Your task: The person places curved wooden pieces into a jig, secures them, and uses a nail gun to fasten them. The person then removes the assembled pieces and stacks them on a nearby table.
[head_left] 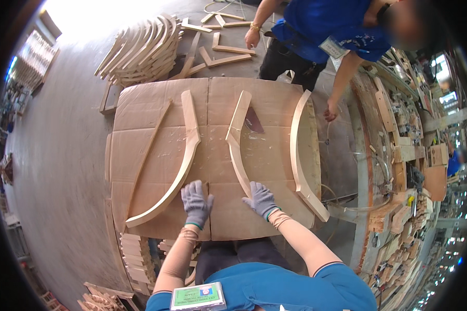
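While someone [308, 39] stands beyond cardboard [220, 210], the left hand [196, 205] spreads empty, the outstretched right hand [261, 199] perhaps touching wood [237, 159].

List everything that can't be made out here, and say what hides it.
All in the head view:
Near end of the middle curved wooden piece: covered by the gloved right hand.
Palm of the gloved left hand: faces away from the camera.
Stacked wood at the near left: partly covered by the cardboard.
Co-worker's blue shirt: cut off by the top edge.
Far-right small items: too small, distorted near the rim.
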`<state>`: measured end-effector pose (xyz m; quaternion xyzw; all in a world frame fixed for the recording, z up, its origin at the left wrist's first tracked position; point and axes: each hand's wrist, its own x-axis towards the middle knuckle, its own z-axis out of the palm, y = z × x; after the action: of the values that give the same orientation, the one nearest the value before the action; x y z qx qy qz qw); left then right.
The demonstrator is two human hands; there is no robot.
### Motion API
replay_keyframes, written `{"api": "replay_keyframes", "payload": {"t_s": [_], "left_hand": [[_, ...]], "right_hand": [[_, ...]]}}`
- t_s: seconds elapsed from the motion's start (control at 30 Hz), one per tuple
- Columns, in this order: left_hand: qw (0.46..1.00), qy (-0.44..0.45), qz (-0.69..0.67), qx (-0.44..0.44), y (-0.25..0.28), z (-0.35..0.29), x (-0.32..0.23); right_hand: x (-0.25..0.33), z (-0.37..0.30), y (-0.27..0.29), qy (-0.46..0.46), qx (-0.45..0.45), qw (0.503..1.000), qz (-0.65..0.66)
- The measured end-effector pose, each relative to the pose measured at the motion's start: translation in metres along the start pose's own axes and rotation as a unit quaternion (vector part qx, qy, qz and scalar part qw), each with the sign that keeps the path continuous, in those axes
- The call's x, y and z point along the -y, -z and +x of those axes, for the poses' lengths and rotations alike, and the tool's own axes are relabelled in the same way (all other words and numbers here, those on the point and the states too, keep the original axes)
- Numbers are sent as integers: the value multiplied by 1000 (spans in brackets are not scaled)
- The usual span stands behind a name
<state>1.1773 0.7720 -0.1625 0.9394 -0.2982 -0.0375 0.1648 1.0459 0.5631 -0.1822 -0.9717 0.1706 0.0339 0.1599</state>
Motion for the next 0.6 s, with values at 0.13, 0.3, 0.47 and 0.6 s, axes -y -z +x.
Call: {"api": "replay_keyframes", "payload": {"t_s": [0.13, 0.3, 0.47, 0.6], "left_hand": [[993, 70, -46, 89, -25, -20, -32], [983, 133, -63, 113, -44, -18, -51], [982, 167, -58, 70, -44, -14, -45], [979, 185, -83, 31, -36, -38, -38]], "right_hand": [[-17, 16, 12, -44, 0, 994, 100], [-86, 46, 18, -41, -63, 991, 107], [-117, 129, 26, -79, -102, 981, 146], [-105, 196, 28, -94, -113, 981, 129]]}}
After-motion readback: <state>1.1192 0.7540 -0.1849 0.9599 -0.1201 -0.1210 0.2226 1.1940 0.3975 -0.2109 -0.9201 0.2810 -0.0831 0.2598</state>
